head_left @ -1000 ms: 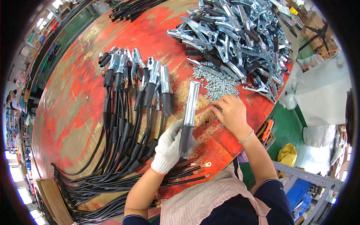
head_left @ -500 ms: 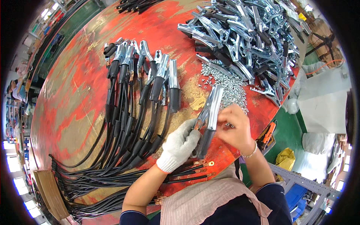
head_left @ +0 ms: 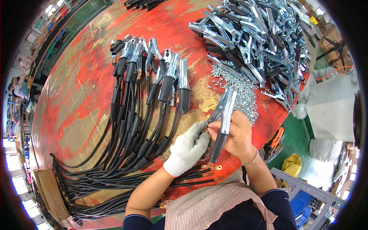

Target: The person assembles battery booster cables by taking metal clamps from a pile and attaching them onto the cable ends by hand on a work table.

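A silver metal spring clamp [head_left: 229, 103] with a black handle sleeve [head_left: 218, 148] stands tilted between my hands, jaws pointing away from me. My left hand [head_left: 187, 148], in a white knitted glove, is closed on the clamp's side near its lower arm. My right hand [head_left: 240, 138] is bare and reaches behind the clamp. Its thumb and forefinger pinch together close to the left glove's fingertips, beside the clamp's inner arm. Whatever is in that pinch is too small and hidden to name. Beyond the clamp lies a heap of small metal screws or nuts [head_left: 245, 100].
A large pile of clamps [head_left: 253, 42] covers the table's far right. Left of my hands lie several black cables [head_left: 122, 130] with clamps fitted. Loose cables with copper lugs [head_left: 214, 167] lie near the front edge. A cardboard piece [head_left: 50, 195] stands at the left on the red, worn table [head_left: 76, 99].
My right hand has moved left from beside the clamp, bringing its fingertips in against the clamp near my left glove. The clamp and left hand have shifted slightly right.
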{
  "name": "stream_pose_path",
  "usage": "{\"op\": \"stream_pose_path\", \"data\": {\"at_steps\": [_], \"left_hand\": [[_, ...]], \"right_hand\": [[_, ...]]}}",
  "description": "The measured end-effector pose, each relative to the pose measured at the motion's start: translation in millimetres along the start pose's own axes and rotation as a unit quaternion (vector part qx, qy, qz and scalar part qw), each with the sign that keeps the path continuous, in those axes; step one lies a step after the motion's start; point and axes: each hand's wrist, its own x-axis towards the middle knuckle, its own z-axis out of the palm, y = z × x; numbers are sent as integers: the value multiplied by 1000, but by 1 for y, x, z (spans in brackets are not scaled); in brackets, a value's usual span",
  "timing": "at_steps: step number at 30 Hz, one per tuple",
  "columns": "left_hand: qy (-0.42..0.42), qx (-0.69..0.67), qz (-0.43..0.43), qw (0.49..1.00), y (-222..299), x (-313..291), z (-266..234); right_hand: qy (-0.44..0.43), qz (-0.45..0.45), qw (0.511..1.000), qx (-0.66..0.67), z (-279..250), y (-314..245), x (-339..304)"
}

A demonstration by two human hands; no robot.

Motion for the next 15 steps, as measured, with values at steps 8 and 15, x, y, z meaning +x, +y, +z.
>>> {"op": "stream_pose_path", "data": {"at_steps": [8,15], "left_hand": [[26,147,83,985,15,1,5],[21,26,30,999,-11,-5,4]], "right_hand": [[7,21,1000,-14,-3,6,-12],[-34,58,998,1,-4,-3,-19]]}}
